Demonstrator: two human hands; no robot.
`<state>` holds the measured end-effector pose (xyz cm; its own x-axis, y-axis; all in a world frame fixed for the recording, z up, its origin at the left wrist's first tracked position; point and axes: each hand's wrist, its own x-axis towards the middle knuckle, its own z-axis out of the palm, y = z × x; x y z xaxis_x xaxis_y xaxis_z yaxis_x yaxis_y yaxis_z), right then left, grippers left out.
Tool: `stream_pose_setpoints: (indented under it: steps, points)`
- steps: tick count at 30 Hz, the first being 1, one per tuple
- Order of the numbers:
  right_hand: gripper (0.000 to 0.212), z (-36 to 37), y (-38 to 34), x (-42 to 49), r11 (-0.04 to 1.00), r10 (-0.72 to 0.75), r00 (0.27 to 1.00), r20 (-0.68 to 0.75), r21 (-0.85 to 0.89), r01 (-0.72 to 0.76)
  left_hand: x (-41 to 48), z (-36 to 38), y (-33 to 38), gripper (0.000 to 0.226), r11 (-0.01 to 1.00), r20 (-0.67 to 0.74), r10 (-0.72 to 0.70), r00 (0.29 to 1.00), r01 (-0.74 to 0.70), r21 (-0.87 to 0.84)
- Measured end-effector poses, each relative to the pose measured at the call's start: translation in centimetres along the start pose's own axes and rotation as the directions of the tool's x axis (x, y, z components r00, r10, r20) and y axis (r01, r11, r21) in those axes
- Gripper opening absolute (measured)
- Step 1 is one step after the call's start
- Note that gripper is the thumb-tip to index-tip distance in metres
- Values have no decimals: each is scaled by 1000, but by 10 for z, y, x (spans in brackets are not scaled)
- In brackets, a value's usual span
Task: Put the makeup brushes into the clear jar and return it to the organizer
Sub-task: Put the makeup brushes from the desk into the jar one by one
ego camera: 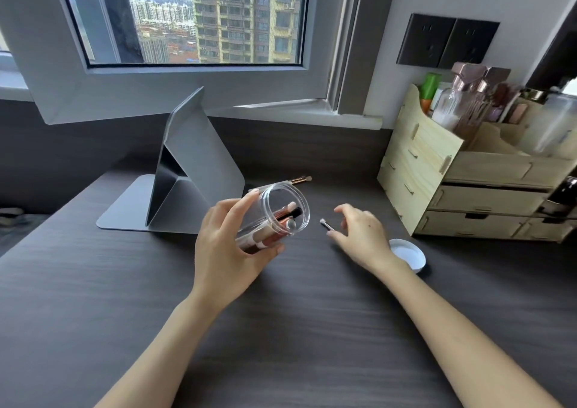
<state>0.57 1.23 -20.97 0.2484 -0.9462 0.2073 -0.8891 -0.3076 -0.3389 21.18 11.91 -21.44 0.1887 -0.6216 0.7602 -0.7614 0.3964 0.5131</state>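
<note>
Left hand (231,245) held the clear jar (274,217) off the desk (312,329), fingers wrapped round its lower body, thumb on the near side; jar tilted, open mouth turned up and toward the right hand. Several makeup brushes (281,220) already lay inside, handles toward the jar's base.

Right hand (362,235) hovered low over the desk just right of the jar, fingers loosely curled and part spread, closing round a small brush (327,225) with a dark handle and pale tip. Contact could not be told; the brush looked to lie on the desk between thumb and fingertips. Two more brushes (299,180) lay beyond the jar, farther from both hands. White lid (409,256) rested just behind the right wrist. Wooden organizer (437,170) stood well off to the right hand's far side.

Handling, by judgement: jar rigid, smooth plastic, light, likely slippery, so a grip round the mid-body suits. Brushes thin, light, stiff in the handle, soft at the tip; best pinched at the handle and dropped in handle first.

No brand, label or legible writing was seen on anything.
</note>
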Motion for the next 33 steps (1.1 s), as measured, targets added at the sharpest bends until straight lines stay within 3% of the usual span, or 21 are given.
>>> stream_pose_setpoints:
  steps: [6,9,11,12,14,16,17,23,26,29,33]
  points:
    - [34,4,0,21,997,23,985,172,-82,-9,0,0,-2,77,1000,4,3,1000,-3,7]
    - [29,-14,-5,15,998,-46,999,-21,35,47,0,0,-1,77,1000,-7,-8,1000,8,18]
    - [27,-36,-7,8,952,-38,969,-245,286,110,0,0,-1,78,999,-22,-23,1000,23,26]
    - [30,-50,-10,3,886,-5,944,-330,437,158,0,0,-1,78,999,-27,-27,999,28,30]
    - [40,-80,-17,-10,652,73,898,-433,703,286,0,0,-1,78,999,-31,-33,999,34,34]
    - [40,-107,-28,-25,398,141,852,-504,817,417,0,1,-1,79,999,-24,-38,999,39,30]
    - [37,-116,-35,-32,322,160,828,-538,821,472,0,1,-1,79,999,-16,-40,999,41,23]
    - [27,-118,-80,-56,125,143,750,-645,764,633,-1,2,0,78,1000,26,8,1000,-9,23]
    - [34,-99,-96,-55,157,55,724,-687,722,673,-2,2,-1,79,1000,43,16,999,-17,26]
    - [35,-77,-98,-54,295,-81,710,-700,663,688,0,0,-1,80,1000,31,-20,999,20,-1]
    - [16,-53,-82,-49,528,-200,705,-680,531,663,1,-2,1,78,997,15,-56,998,57,-43]
